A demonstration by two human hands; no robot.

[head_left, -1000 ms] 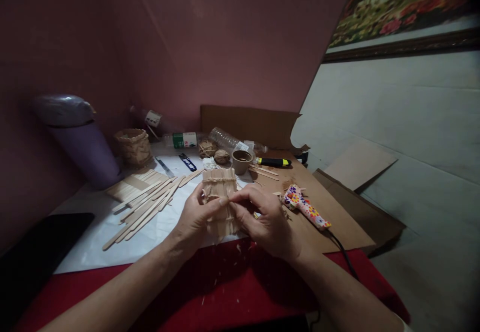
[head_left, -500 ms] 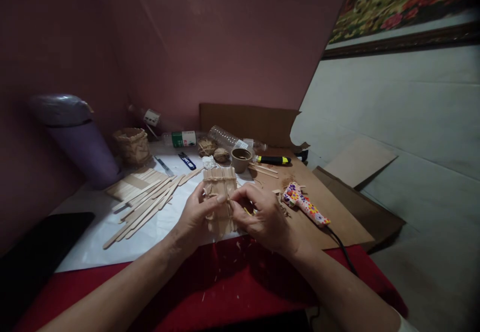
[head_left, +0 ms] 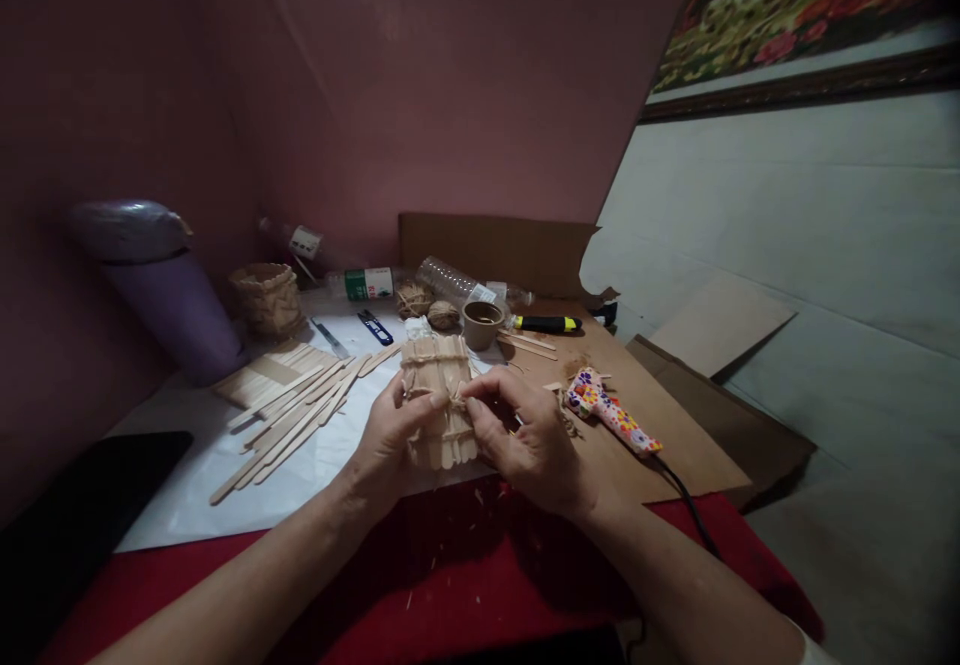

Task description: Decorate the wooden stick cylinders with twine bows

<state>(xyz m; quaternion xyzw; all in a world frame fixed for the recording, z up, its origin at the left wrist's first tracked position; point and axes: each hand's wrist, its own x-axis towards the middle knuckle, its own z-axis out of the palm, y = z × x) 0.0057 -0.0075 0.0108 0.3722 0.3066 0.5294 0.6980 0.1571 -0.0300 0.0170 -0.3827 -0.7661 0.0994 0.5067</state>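
Note:
A rounded holder made of craft sticks is gripped by my left hand, whose thumb presses on its front. Twine bands run across it near the top and bottom. At its middle sits a small twine bow. My right hand pinches the twine at the bow's right side with thumb and forefinger. Its other fingers are curled and partly hidden. Left of the holder, loose craft sticks lie fanned out on white paper.
A flower-patterned glue gun with a black cord lies on cardboard at right. Behind stand a small brown pot, twine balls, plastic bottles and a yellow-black cutter. A woven basket and purple tumbler are left.
The holder has tipped slightly in my hands, so its lower band and stick ends show more clearly. My right fingers have shifted a little at the twine bow.

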